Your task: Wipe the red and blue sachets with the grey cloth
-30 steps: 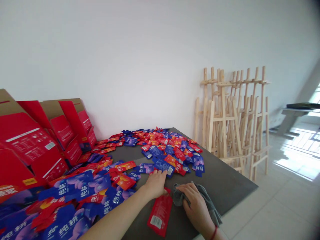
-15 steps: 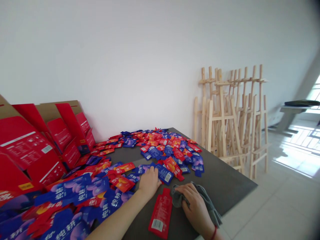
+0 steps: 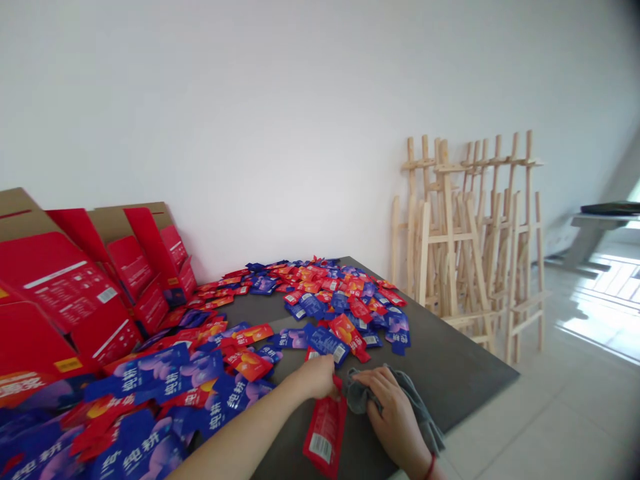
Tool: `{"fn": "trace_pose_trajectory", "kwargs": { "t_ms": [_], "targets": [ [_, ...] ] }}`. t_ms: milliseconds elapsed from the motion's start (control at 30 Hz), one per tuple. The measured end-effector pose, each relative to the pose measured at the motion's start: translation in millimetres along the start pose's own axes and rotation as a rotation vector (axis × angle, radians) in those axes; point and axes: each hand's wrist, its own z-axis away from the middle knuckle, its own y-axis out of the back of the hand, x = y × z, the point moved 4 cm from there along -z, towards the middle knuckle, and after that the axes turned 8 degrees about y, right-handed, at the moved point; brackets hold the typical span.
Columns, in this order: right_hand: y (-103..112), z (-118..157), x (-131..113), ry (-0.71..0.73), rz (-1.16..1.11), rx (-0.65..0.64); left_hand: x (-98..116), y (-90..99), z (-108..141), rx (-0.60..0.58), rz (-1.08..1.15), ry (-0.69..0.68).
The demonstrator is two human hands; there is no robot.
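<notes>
My left hand has its fingers bunched on the upper end of a long red sachet, which lies on the dark table top with a white barcode label near its lower end. My right hand, a red cord around its wrist, grips a crumpled grey cloth close to that sachet. Just past my left hand lies a blue sachet. A broad spread of red and blue sachets covers the far part of the table.
Larger blue and red packets heap up at the left, in front of open red cardboard cartons. Wooden easels lean against the white wall to the right. The table's right edge drops to a tiled floor.
My left hand has moved right, from the blue sachets onto the top of the red sachet, whose lower end has shifted slightly right. My right hand stays on the cloth.
</notes>
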Motion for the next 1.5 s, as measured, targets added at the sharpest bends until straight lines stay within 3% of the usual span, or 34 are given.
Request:
{"fn": "trace_pose_trajectory", "kwargs": {
  "t_ms": [133,300,367,467,567,633,733,800,900,1033,1167,1267,1400,1500],
  "targets": [
    [2.8,0.2,2.2,-0.037,-0.06,0.075,-1.6,20.7,11.0,0.017,0.141,-0.123],
    [9.9,3.1,11.2,-0.081,-0.093,0.207,-10.5,52.4,62.7,0.333,0.33,-0.385],
    [13.6,2.4,12.6,-0.085,-0.093,0.211,-20.2,42.9,81.4,0.419,0.312,-0.501],
    [19.2,-2.3,8.5,-0.11,-0.067,0.169,-38.2,6.0,91.0,0.422,0.179,-0.536],
    [16.3,-10.0,-7.8,-0.084,-0.018,0.023,-49.6,-26.3,88.2,0.4,0.116,-0.534],
    [5.7,-13.8,-23.8,0.014,0.02,-0.128,-51.5,-35.8,85.3,0.376,0.103,-0.543],
    [-17.1,-13.1,-41.7,0.204,0.104,-0.335,-52.7,-35.3,83.2,0.34,0.104,-0.566],
    [-28.1,-10.9,-41.9,0.268,0.169,-0.4,-55.6,-30.8,83.1,0.321,0.116,-0.569],
    [-27.4,-11.2,-25.1,0.219,0.266,-0.354,-61.5,-25.8,84.0,0.28,0.123,-0.565],
    [-8.3,-15.3,4.5,0.095,0.338,-0.284,-63.9,-23.6,87.6,0.235,0.145,-0.606],
    [7.8,-19.7,13.6,0.044,0.341,-0.234,-57.8,-22.9,90.3,0.218,0.202,-0.637],
    [5.9,-20.8,-1.9,0.084,0.334,-0.229,-49.9,-22.6,91.3,0.223,0.184,-0.656],
    [-21.2,-15.2,-38.2,0.299,0.256,-0.432,-47.2,-22.4,89.1,0.274,0.096,-0.586],
    [-33.5,-12.3,-48.6,0.338,0.251,-0.487,-48.5,-24.1,87.4,0.29,0.037,-0.561]
  ]
}}
